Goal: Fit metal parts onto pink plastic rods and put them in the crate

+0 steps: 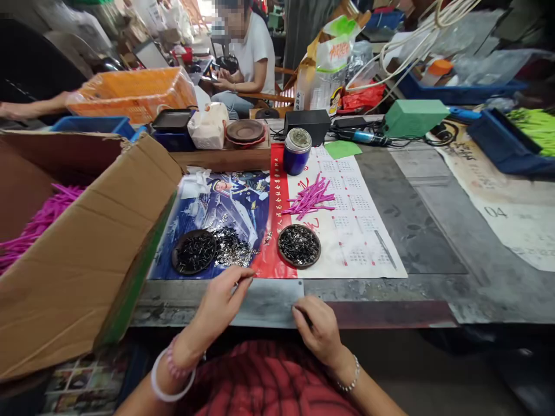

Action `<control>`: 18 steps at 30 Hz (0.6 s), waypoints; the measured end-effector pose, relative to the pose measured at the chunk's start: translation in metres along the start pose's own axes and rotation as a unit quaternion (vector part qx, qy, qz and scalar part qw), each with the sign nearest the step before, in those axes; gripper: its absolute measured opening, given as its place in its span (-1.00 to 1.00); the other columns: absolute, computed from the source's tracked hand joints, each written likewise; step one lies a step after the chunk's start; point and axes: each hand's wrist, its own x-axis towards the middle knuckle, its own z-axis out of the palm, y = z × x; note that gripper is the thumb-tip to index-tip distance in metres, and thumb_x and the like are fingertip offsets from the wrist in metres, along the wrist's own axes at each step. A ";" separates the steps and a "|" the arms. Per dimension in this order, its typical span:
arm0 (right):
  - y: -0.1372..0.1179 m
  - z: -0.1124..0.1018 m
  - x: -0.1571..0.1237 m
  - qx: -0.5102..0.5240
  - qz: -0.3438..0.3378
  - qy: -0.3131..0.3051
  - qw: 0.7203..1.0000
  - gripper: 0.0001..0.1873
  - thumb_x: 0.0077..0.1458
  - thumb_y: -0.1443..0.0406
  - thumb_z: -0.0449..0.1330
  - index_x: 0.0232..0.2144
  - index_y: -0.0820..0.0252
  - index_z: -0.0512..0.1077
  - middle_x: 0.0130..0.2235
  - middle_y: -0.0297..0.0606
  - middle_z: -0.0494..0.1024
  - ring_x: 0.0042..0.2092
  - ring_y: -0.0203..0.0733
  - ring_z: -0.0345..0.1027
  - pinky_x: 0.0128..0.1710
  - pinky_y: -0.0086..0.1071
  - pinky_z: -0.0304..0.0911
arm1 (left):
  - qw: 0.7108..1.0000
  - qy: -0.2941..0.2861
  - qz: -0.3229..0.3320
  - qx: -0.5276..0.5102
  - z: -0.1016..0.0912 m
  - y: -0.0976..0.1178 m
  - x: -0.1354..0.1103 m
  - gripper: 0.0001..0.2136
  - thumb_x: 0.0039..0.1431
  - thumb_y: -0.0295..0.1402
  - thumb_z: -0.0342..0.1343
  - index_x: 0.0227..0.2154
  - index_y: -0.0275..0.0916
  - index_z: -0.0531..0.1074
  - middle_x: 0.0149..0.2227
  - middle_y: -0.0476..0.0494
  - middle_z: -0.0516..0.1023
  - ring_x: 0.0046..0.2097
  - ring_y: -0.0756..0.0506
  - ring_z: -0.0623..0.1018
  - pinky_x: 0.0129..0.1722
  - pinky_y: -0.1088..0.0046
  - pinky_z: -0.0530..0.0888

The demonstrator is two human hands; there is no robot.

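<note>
My left hand reaches to the near edge of a pile of small silver washers on a calendar poster, its fingertips pinched together at the pile. My right hand rests at the table's front edge, fingers curled into a pinch on something I cannot make out. Two dark round dishes of small black screws sit just beyond: the left dish by the washers, the right dish ahead of my right hand. A loose bunch of pink plastic sticks lies farther back.
A big open cardboard box holding more pink sticks fills the left. A blue jar, black box, green box, cables and blue trays stand at the back. Another person sits beyond the table.
</note>
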 end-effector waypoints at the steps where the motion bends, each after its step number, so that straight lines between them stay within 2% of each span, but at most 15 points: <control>1: 0.000 0.002 0.001 -0.012 -0.005 0.005 1.000 -0.90 0.27 0.42 0.11 -0.29 0.15 0.39 -0.42 -0.24 0.53 -0.39 -0.16 0.39 -0.34 -0.32 0.30 | 1.000 0.009 0.005 0.004 0.003 -0.002 0.011 -0.86 0.35 -0.41 0.02 -0.19 -0.20 0.50 -0.22 -0.10 0.61 -0.16 -0.07 0.59 -0.13 0.44 0.47; 6: -0.001 0.004 0.004 -0.033 -0.004 0.013 0.999 -0.89 0.28 0.42 0.10 -0.31 0.15 0.37 -0.44 -0.25 0.50 -0.41 -0.17 0.37 -0.36 -0.33 0.26 | 0.997 0.034 0.034 0.065 0.021 -0.014 0.060 -0.86 0.29 -0.46 0.03 -0.23 -0.25 0.51 -0.24 -0.16 0.58 -0.15 -0.13 0.56 -0.12 0.34 0.47; 11: -0.003 0.005 0.003 -0.032 0.007 0.016 0.999 -0.88 0.28 0.41 0.09 -0.32 0.15 0.35 -0.45 -0.26 0.49 -0.41 -0.18 0.36 -0.36 -0.33 0.24 | 0.993 0.028 0.051 0.106 0.037 -0.014 0.111 -0.85 0.28 -0.49 0.04 -0.22 -0.25 0.51 -0.24 -0.15 0.57 -0.15 -0.12 0.55 -0.08 0.33 0.47; 18: -0.002 0.005 0.005 -0.036 -0.009 0.025 0.999 -0.88 0.28 0.42 0.09 -0.32 0.16 0.34 -0.46 -0.27 0.47 -0.42 -0.18 0.34 -0.36 -0.32 0.22 | 0.983 0.013 0.016 0.185 0.060 -0.010 0.187 -0.80 0.28 -0.51 0.03 -0.13 -0.29 0.53 -0.15 -0.25 0.54 -0.07 -0.19 0.51 -0.01 0.25 0.44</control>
